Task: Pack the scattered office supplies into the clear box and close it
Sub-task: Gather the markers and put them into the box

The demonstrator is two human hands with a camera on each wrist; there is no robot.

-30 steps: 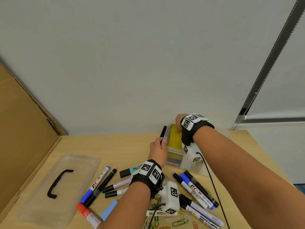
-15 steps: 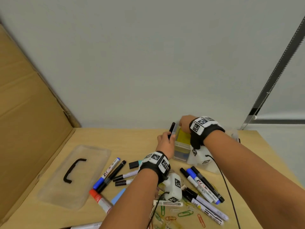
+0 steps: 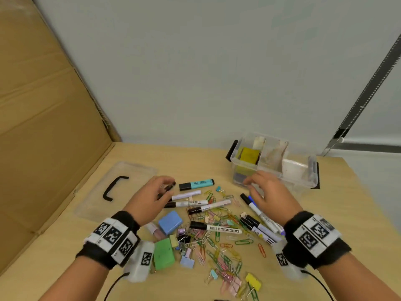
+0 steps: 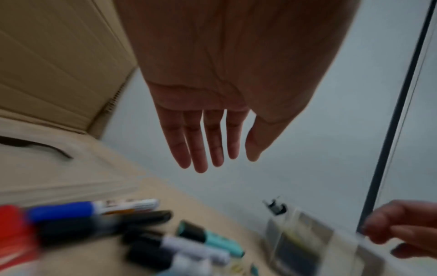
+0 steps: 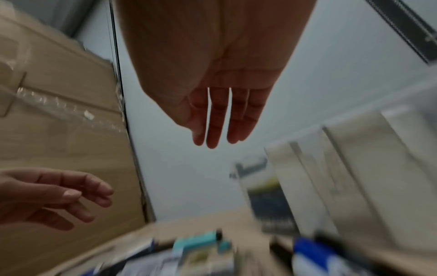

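The clear box [image 3: 303, 181] stands open at the back right with yellow and pale note pads [image 3: 249, 156] inside. Its lid [image 3: 130, 170], with a black handle, lies flat at the left. Markers [image 3: 195, 203], a turquoise highlighter [image 3: 196, 184], paper clips [image 3: 217, 246], binder clips and blue [image 3: 170, 222] and green [image 3: 163, 254] blocks lie scattered between them. My left hand [image 3: 156, 190] hovers over the left markers, fingers straight [image 4: 203, 149], holding nothing. My right hand [image 3: 260, 187] hovers by the box's front wall above other markers, fingers straight [image 5: 217, 127] and empty.
A cardboard panel [image 3: 43, 127] stands along the table's left side. A grey wall rises right behind the table. Bare wood shows right of the box and at the near left corner. Cables trail from both wrist units.
Both hands have pulled back from the box toward me and now hover over the scattered supplies. The black marker my left hand held at the box is no longer in it.
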